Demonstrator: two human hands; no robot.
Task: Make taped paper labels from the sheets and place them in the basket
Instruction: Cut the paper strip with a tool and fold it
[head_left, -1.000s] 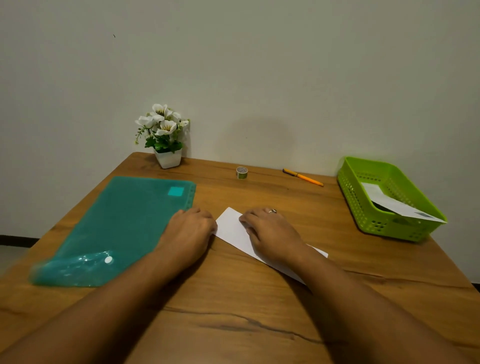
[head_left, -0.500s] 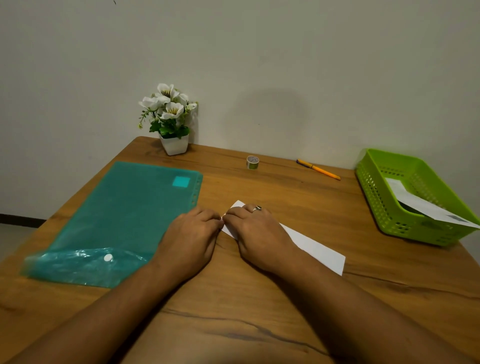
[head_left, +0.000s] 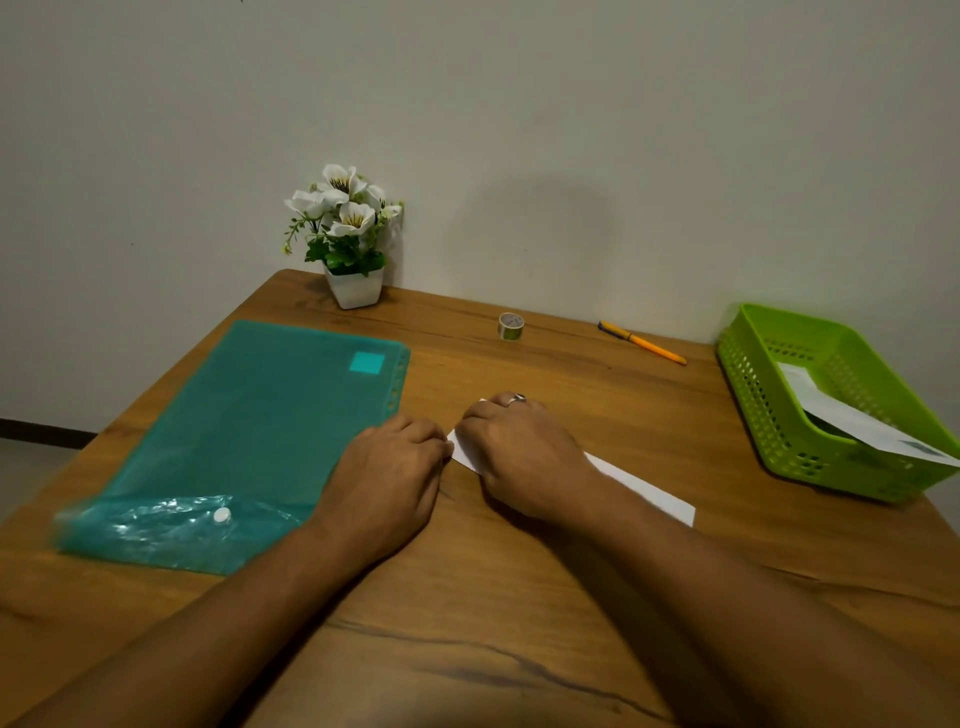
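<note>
Teal folder (head_left: 249, 426), lime perforated basket (head_left: 779, 415), white paper strip (head_left: 644, 488), orange pen (head_left: 644, 344), perhaps blue-capped.

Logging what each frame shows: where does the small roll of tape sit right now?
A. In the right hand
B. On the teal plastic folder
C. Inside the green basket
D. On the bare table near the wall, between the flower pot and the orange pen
D: the roll of tape stands on the wooden table by the wall, with the flower pot to its left and the orange pen to its right, untouched by either hand.
</note>
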